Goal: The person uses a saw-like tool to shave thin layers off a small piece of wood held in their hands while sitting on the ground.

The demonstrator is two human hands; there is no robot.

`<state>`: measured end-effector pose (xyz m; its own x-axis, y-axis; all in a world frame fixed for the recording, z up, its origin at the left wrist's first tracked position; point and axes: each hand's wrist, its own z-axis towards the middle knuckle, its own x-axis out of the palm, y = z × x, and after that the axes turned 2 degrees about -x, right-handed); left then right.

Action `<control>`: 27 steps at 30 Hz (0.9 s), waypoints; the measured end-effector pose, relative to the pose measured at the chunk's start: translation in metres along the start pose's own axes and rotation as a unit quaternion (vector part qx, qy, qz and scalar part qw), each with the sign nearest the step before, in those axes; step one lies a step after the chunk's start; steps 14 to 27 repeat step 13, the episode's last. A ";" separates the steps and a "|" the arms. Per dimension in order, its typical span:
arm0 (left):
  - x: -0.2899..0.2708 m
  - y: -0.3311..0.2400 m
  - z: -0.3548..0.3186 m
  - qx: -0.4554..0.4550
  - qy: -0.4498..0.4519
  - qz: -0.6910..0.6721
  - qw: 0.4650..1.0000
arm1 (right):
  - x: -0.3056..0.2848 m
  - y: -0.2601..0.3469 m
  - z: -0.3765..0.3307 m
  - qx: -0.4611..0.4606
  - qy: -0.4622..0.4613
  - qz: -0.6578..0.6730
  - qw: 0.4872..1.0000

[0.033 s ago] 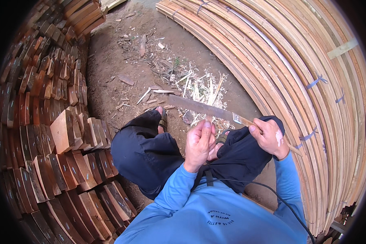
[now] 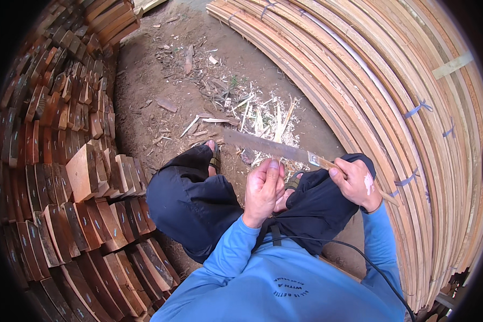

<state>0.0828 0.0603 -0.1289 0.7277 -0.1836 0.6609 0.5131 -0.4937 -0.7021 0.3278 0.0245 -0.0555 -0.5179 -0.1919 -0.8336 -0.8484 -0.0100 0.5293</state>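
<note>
My right hand (image 2: 357, 182) is wrapped round the long wooden handle of a hand saw (image 2: 263, 145), above my right knee. The saw's flat metal blade reaches to the left across the front of my knees, and the handle's end sticks out past my wrist. My left hand (image 2: 265, 188) is closed just below the middle of the blade, thumb up near its lower edge. What the left fingers hold, if anything, is hidden. Whether the thumb touches the blade I cannot tell.
Stacked wooden blocks (image 2: 80, 214) rise on the left. Long bundled wood strips (image 2: 359, 91), tied with bluish bands (image 2: 417, 109), fill the right side. Wood shavings and splinters (image 2: 268, 118) lie on the dirt floor ahead. A black cable (image 2: 354, 248) crosses my blue shirt.
The saw blade has tipped slightly downward at its far left end. Both hands stay almost in place.
</note>
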 end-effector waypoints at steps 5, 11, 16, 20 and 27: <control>0.002 -0.004 -0.003 -0.007 0.001 -0.008 1.000 | 0.001 0.004 -0.001 -0.011 -0.024 -0.039 0.999; -0.006 -0.002 0.000 -0.024 0.009 -0.069 0.997 | 0.014 -0.015 0.014 0.012 -0.060 -0.076 0.995; -0.002 -0.011 -0.009 -0.032 0.050 -0.031 0.998 | 0.022 -0.036 0.030 0.075 -0.102 -0.084 0.988; -0.002 -0.011 -0.009 -0.032 0.050 -0.031 0.998 | 0.022 -0.036 0.030 0.075 -0.102 -0.084 0.988; -0.002 -0.011 -0.009 -0.032 0.050 -0.031 0.998 | 0.022 -0.036 0.030 0.075 -0.102 -0.084 0.988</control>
